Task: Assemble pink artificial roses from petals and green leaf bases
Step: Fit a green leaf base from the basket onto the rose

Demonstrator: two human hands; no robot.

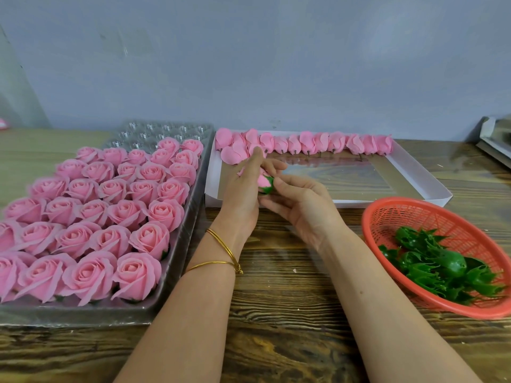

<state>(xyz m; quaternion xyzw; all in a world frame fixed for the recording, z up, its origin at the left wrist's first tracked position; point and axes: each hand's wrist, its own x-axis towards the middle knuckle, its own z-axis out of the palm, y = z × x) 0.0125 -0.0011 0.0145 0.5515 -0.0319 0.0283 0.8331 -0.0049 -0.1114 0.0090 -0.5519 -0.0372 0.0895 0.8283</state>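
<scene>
A brown wooden desk [290, 313] with dark grain is running across the view, and a plain grey-blue wall [249, 64] is standing behind it. A clear plastic blister tray [154, 131] is lying on the left. Just beside it, a shallow white cardboard box with a clear film window [345, 203] is sitting against the wall. A red plastic mesh basket [409, 217] is resting near the box's front right corner. A grey metallic object [497, 142] is showing at the right edge, cut off.

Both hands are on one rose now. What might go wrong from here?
The green leaf base, pinched by the right hand, may seat crooked on the pink bud in the left hand. The left hand's raised finger is near the petal heads in the white box and might topple them.
</scene>
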